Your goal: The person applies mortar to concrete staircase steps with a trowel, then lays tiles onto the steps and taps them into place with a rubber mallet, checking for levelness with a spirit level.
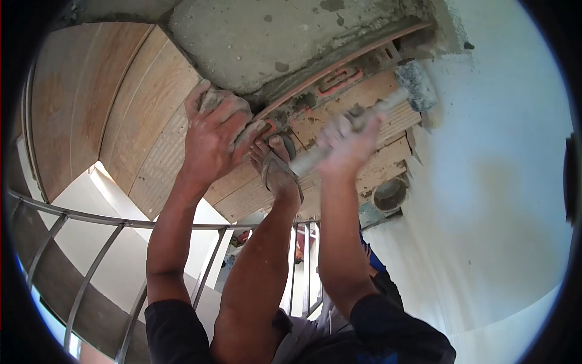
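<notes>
While the blurred right hand (348, 145) wraps its fingers around the mallet (416, 86), head to the right by the smooth wall (485, 182), this looks like tapping; another tap would call for a firm, measured grip. Left hand (215, 133) curled, its hold impossible to tell! Beyond, a straight, grimy spirit level (320, 91); left, wood-grain slabs (85, 91); far, rough grey cement (236, 42), darkly spotted.

Right of the metal railing (126, 224) stands a smooth pale wall (485, 206), lit in patches; behind the railing, white surfaces (82, 197) show.
</notes>
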Motion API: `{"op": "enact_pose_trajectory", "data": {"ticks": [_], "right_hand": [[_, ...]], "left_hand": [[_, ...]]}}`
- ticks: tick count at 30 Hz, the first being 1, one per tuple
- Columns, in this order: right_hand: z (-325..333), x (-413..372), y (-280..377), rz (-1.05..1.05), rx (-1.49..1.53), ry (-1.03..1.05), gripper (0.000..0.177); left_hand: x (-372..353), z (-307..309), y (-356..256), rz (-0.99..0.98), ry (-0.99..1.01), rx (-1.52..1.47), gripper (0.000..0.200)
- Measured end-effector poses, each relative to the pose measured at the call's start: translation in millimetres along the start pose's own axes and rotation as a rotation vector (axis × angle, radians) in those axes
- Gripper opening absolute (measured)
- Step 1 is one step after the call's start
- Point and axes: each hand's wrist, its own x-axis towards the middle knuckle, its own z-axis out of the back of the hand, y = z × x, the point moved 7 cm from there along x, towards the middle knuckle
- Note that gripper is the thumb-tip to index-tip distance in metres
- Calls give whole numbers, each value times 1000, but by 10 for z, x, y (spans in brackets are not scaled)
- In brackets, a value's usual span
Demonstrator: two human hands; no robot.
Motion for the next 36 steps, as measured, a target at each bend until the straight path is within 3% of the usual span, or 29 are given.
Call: {"op": "enact_pose_trajectory", "data": {"ticks": [1, 3, 5, 7, 9, 11, 13, 15, 17, 19, 21, 26, 29, 30, 32, 33, 36], "right_hand": [[-22, -21, -17, -3, 3, 16, 69], [165, -130, 125, 243, 97, -168, 70], [12, -8, 192, 314, 234, -61, 74], [-421, -59, 39, 71, 19, 64, 55], [-308, -149, 131, 9, 98, 143, 57], [-137, -198, 316, 255, -96, 20, 67], [-124, -161, 227, 204, 33, -37, 69], [-342, -65, 41, -33, -63, 49, 63], [-240, -49, -3, -86, 121, -67, 58], [37, 8, 251, 61, -142, 27, 53], [408, -23, 277, 93, -194, -12, 54], [608, -146, 442, 297, -2, -107, 54], [354, -104, 412, 365, 240, -6, 49], [185, -108, 346, 363, 236, -12, 49], [-178, -96, -6, 47, -109, -46, 60], [-98, -112, 26, 51, -105, -43, 60], [155, -170, 291, 367, -109, -23, 64]], "left_hand": [[12, 4, 11, 6, 4, -6, 17], [-5, -22, 13, 15, 28, -28, 18], [14, -1, -1, -8, -7, 2, 18], [-12, -24, 28, 7, 10, 5, 22], [-12, -34, 27, 16, 20, 5, 26], [-36, -53, 41, 38, 62, 17, 29], [-93, -87, 55, 59, 59, 12, 30], [-101, -64, 93, 80, 41, 31, 31], [-89, -65, 70, 73, 51, 48, 34], [-26, -40, 32, 72, 6, 88, 31], [-50, -28, 16, 81, -27, 108, 31], [-73, -80, 61, 81, 53, 63, 35], [-60, -61, 41, 89, 44, 62, 33], [-71, -59, 41, 93, 49, 58, 33], [-64, -52, 29, 87, 58, 68, 31], [-55, -45, 22, 82, 56, 70, 31], [-39, -20, 31, 62, 8, 47, 24]]}}
